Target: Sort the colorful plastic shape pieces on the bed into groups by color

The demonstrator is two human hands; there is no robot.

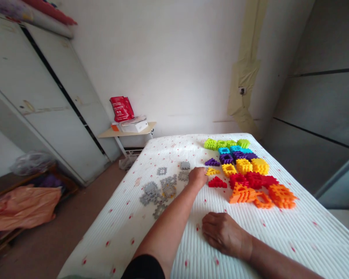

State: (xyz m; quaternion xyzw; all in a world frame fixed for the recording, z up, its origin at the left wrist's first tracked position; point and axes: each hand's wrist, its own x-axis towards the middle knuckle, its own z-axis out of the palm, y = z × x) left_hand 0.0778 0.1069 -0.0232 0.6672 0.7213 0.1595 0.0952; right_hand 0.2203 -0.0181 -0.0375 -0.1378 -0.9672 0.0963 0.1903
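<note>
My left hand [198, 178] reaches over the bed with its fingers closed at the left end of a yellow triangular interlocking block [213, 171]. Just below that lies a red triangular block [217, 182], and above it a purple triangular block [212, 162]. Grey interlocking pieces [185, 165] lie to the left of this hand. Nearer to me, my right hand [223, 234] rests on the bed, fingers curled in, with no object showing in it.
Blocks stand grouped by colour on the white mattress [122, 232]: lime green [211, 144], light blue [223, 150], yellow [244, 166], red [254, 179] and orange [282, 195]. More grey pieces [151, 192] lie loosely at the left. A small table [106, 133] stands beyond the bed.
</note>
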